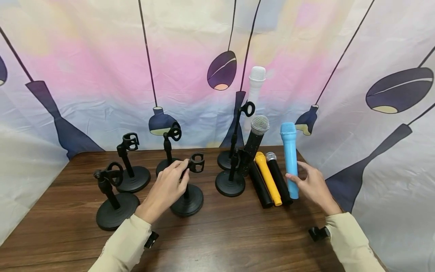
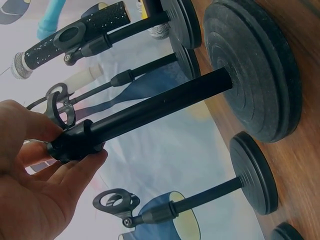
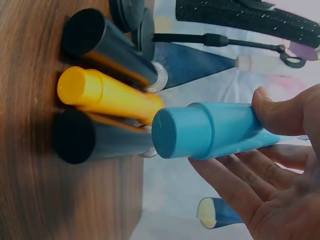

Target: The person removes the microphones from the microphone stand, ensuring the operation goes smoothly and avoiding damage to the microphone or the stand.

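My left hand (image 1: 168, 185) grips the upper part of a black microphone stand (image 1: 188, 202), just below its clip. In the left wrist view, fingers and thumb wrap the joint at the top of the stand's pole (image 2: 160, 107), and the round base is on the table. My right hand (image 1: 312, 185) holds a light blue microphone (image 1: 290, 151) upright, head up, by its lower body. The right wrist view shows the thumb on one side of the blue microphone (image 3: 200, 130) and the fingers on the other. The clip above my left hand holds nothing.
Three other stands (image 1: 117, 211) with bare clips are on the left. Two stands in the middle bear a white microphone (image 1: 256, 77) and a speckled black microphone (image 1: 253, 145). A yellow microphone (image 1: 268, 177) lies between two black ones (image 1: 280, 181) on the wooden table (image 1: 217, 241). A patterned cloth hangs behind.
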{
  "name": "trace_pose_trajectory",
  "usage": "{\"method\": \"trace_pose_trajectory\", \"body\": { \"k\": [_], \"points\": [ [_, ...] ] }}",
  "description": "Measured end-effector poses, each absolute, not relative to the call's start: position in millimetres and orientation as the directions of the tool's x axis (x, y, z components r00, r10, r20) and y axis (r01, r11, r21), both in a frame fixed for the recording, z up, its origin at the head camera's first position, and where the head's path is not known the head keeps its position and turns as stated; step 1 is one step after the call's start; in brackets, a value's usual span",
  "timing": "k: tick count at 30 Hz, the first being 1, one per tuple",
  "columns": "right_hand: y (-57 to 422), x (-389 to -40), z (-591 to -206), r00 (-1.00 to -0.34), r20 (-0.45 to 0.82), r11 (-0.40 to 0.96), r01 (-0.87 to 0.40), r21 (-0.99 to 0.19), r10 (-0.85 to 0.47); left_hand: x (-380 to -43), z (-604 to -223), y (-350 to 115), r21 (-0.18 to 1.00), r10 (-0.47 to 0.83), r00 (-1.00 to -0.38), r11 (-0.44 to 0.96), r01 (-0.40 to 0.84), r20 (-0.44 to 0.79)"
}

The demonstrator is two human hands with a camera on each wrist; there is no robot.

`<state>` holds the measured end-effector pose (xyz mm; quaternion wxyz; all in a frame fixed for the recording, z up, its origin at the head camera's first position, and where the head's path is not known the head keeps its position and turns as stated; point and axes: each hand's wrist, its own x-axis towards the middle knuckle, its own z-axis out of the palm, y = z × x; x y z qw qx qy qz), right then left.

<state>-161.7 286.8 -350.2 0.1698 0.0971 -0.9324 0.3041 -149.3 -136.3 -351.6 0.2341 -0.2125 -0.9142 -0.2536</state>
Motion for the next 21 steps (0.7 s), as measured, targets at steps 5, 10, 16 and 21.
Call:
{"method": "trace_pose_trajectory", "body": {
  "k": [5, 10, 16, 21],
  "points": [
    [293.0, -168.0, -356.9, -0.948, 0.312, 0.818, -0.227, -0.528, -0.061, -147.2, -350.7, -143.0, 0.378, 0.25, -0.816, 0.79, 0.483, 0.521],
    [299.0, -173.2, -364.1, -0.963, 0.265, 0.827, -0.19, -0.529, -0.052, -145.4, -350.3, -148.7, 0.38, 0.234, -0.819, 0.796, 0.471, 0.523],
    [306.2, -179.6, -371.4, -0.976, 0.216, 0.826, -0.149, -0.543, -0.034, -144.0, -350.8, -155.4, 0.378, 0.225, -0.821, 0.803, 0.461, 0.524],
    [310.5, -184.2, -375.6, -0.986, 0.168, 0.828, -0.105, -0.55, -0.014, -142.9, -350.1, -161.0, 0.389, 0.211, -0.825, 0.803, 0.452, 0.524]
  ]
}}
